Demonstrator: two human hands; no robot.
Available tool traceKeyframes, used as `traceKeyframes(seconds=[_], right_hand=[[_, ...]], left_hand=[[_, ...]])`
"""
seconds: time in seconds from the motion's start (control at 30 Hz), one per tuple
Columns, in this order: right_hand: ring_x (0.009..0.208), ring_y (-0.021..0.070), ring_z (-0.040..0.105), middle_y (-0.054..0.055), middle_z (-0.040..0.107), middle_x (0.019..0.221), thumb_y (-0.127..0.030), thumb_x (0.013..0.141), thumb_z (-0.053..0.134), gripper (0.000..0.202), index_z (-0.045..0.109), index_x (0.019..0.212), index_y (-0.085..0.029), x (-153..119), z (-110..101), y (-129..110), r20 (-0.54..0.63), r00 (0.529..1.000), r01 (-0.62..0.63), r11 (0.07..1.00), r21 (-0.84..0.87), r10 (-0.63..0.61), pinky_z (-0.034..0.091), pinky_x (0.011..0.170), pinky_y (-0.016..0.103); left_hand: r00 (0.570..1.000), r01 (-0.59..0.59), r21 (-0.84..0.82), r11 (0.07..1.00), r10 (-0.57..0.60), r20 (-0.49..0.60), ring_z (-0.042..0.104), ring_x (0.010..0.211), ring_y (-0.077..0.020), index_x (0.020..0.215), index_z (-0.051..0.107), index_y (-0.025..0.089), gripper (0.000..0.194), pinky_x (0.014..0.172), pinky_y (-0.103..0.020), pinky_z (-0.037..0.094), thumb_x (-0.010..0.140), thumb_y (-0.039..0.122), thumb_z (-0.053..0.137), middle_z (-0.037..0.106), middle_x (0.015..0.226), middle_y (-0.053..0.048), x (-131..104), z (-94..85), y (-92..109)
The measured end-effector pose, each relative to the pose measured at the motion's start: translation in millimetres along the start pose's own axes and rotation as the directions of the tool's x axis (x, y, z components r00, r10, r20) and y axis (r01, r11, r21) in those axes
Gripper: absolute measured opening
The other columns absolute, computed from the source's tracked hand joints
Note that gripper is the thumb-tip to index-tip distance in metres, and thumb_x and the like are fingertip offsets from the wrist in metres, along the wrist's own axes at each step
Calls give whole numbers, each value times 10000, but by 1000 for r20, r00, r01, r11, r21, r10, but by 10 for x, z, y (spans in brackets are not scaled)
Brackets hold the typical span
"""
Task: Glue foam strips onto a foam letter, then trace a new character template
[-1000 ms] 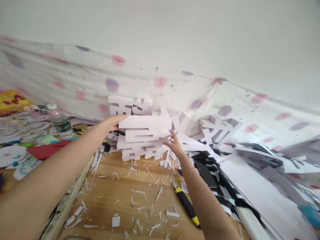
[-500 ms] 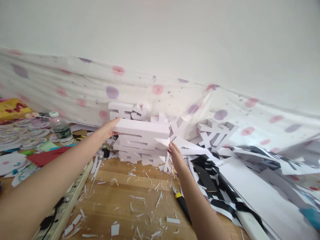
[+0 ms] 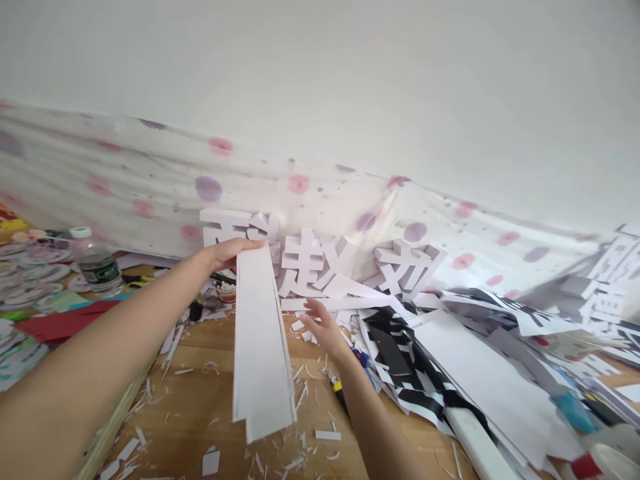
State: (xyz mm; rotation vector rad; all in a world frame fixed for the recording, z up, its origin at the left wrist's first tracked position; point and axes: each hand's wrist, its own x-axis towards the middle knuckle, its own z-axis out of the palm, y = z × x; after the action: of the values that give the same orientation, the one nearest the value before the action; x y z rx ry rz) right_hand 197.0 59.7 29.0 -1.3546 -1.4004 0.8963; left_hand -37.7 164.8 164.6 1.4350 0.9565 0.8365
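white block (image 3: pixel 263 340) hangs upright left of centre in the frame, its upper end pinched in our left hand (image 3: pixel 235 253), fingers closed over the top. our right hand (image 3: pixel 323 327), just right of it, is loosely open and holds nothing. white character shapes (image 3: pixel 313 263) stand behind, at centre; paper scraps (image 3: pixel 211 462) litter the bench (image 3: pixel 190 400) at lower centre.

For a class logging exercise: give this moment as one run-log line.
left hand: holds long flat white piece by upper end | right hand: open, beside it | behind: white blocky characters | brown wooden tabletop: white scraps
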Motion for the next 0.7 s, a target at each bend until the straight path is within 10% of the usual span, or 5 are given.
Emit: traceKeyframes(seconds=[0.17, 0.33, 0.53, 0.7], right_hand=[[1306, 224, 252, 81, 266, 1429, -483, 586, 708, 899, 280, 1346, -266, 259, 99, -32, 156, 980, 125, 992, 9, -125, 239, 1053, 411], [1248, 235, 352, 41, 375, 1370, -483, 558, 726, 843, 377, 1297, -274, 415, -21, -110, 306, 928, 147, 963, 226, -214, 281, 1032, 392], [1142, 263, 462, 30, 556, 1182, -526, 500, 737, 754, 530, 1171, -251, 353, -165, -28, 439, 879, 19, 934, 358, -186, 364, 961, 395], [1085, 252, 503, 31, 580, 1125, -484, 449, 777, 770, 536, 1140, -246, 228, -185, 67, 431, 889, -17, 929, 369, -155, 379, 938, 374]], left_hand=[[925, 79, 18, 997, -80, 372, 596, 542, -175, 975, 642, 67, 422, 558, -286, 463, 701, 386, 601, 686, 672, -68, 64, 254, 163], [782, 78, 94, 992, -120, 612, 632, 625, -211, 995, 652, 91, 475, 626, -310, 470, 630, 395, 641, 709, 803, -92, 95, 557, 287], [661, 49, 168, 985, -158, 733, 642, 688, -237, 968, 672, 84, 473, 610, -294, 460, 601, 382, 670, 707, 811, -104, 89, 779, 312], [657, -13, 197, 980, -140, 741, 636, 743, -241, 984, 674, 150, 455, 666, -310, 460, 642, 448, 631, 704, 825, -76, 141, 831, 208]])
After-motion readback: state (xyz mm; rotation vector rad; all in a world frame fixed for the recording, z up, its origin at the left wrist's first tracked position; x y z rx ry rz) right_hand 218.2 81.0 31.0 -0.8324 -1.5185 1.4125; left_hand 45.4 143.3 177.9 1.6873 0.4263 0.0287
